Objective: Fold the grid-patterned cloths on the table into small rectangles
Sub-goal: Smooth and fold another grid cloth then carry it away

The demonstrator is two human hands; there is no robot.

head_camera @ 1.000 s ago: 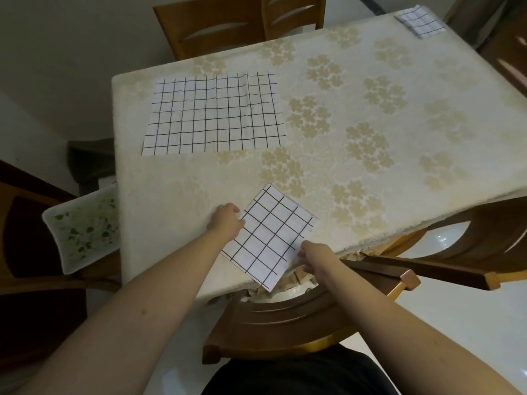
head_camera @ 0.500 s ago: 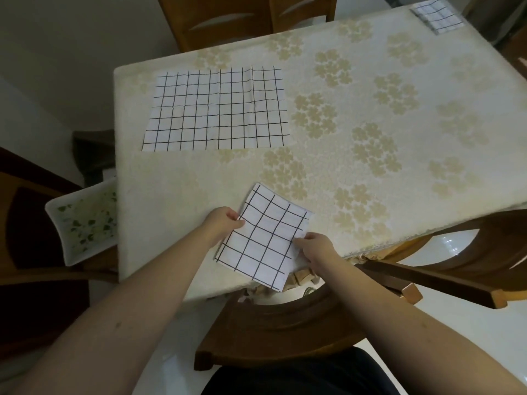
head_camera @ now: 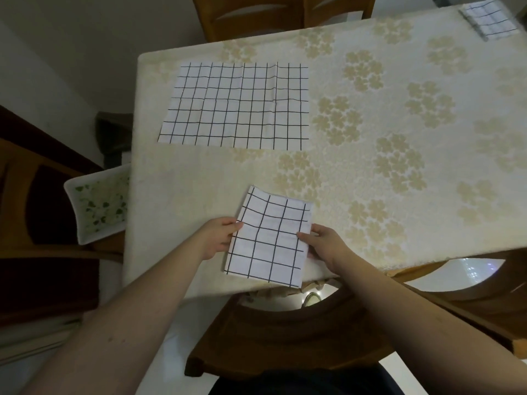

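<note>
1. a white tray (head_camera: 85, 220) with a green leaf print sits left of the table (head_camera: 176, 201); what it holds cannot be told.
2. the folded cloth (head_camera: 271, 240) lies at the table's near edge.
3. left hand (head_camera: 218, 236) fingers (head_camera: 236, 225) pinch its left edge; right hand (head_camera: 325, 245) fingers (head_camera: 303, 236) pinch its right edge.
4. an unfolded cloth (head_camera: 236, 106) lies flat further back.

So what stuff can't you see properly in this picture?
- Folded cloth, head view: how many layers it has; the top layer covers them.
- Left hand and right hand: the fingers under the cloth's side edges are hidden by it.
- Small cloth at the far corner: cut off by the picture's top edge.
- Green-patterned tray: its right part is hidden behind the table.
</note>
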